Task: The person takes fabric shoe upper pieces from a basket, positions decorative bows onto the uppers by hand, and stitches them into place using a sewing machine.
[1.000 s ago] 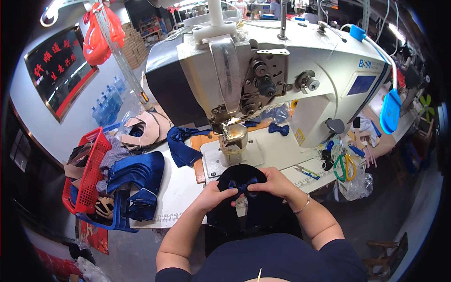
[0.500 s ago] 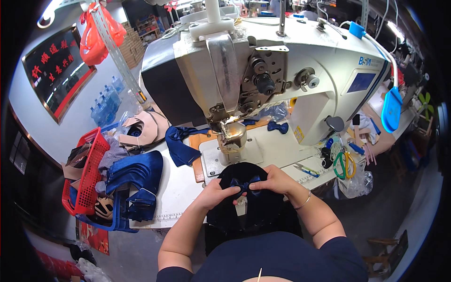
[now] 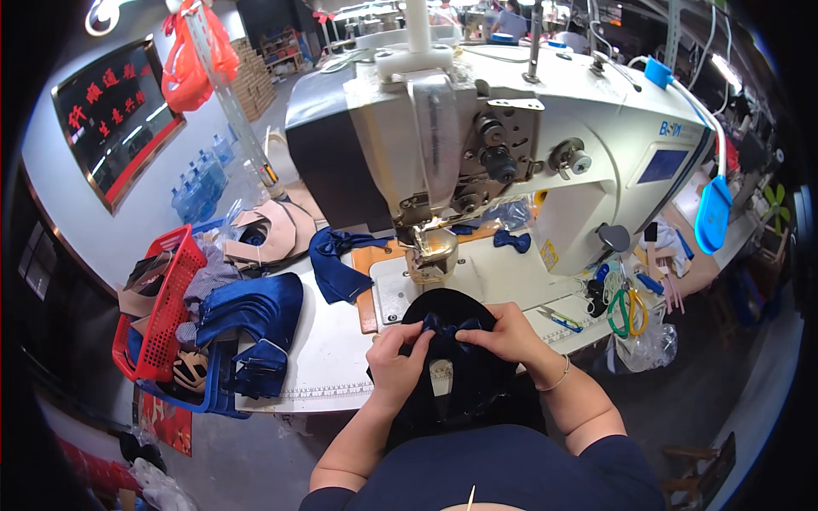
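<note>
Navy bow [image 3: 445, 327] pinched between both hands' fingers [image 3: 422, 339].

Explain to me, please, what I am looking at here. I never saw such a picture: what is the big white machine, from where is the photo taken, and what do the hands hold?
The photo comes from a wide-angle camera worn on a person's head and looking down, so straight edges appear bent. The big white machine is an industrial sewing machine standing on a white table. The left hand and right hand together pinch a small dark blue bow against a dark piece of fabric just in front of the needle area. To the left lie a stack of blue fabric pieces and a red basket; to the right lie scissors with green and yellow handles.
</note>
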{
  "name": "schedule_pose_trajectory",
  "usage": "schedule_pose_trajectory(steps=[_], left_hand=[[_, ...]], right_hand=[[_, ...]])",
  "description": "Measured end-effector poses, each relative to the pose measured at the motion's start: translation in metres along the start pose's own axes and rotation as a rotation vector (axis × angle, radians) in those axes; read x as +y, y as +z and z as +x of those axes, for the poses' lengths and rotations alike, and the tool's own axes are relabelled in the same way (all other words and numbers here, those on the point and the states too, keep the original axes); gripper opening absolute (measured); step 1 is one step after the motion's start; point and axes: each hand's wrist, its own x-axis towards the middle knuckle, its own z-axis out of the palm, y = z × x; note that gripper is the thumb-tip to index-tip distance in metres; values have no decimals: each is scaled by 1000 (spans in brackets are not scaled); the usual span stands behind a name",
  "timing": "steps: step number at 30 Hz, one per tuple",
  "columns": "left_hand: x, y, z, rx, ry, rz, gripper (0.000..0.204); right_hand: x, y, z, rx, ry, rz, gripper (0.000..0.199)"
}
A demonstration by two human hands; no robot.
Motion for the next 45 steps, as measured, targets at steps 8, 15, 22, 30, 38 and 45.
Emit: schedule_pose_trajectory(steps=[8,15,22,30,38,45], left_hand=[[13,2,-1,55,264,83,16],[21,9,-4,-165,-219,-277,8],[11,-9,5,-293,7,-30,15],[-4,-8,7,-677,-887,-940,46],[-1,-6,17,-635,-778,-874,36],[-16,-7,62,-559,-515,-447,29]], right_hand=[[2,7,-2,90,-36,-22,21],[7,5,0,124,-24,-52,21],[2,-5,-2,-61,110,195,20],[0,-5,2,-223,120,266,24],[-3,-9,6,-157,135,60,27],[-24,-31,37,-61,177,237,28]])
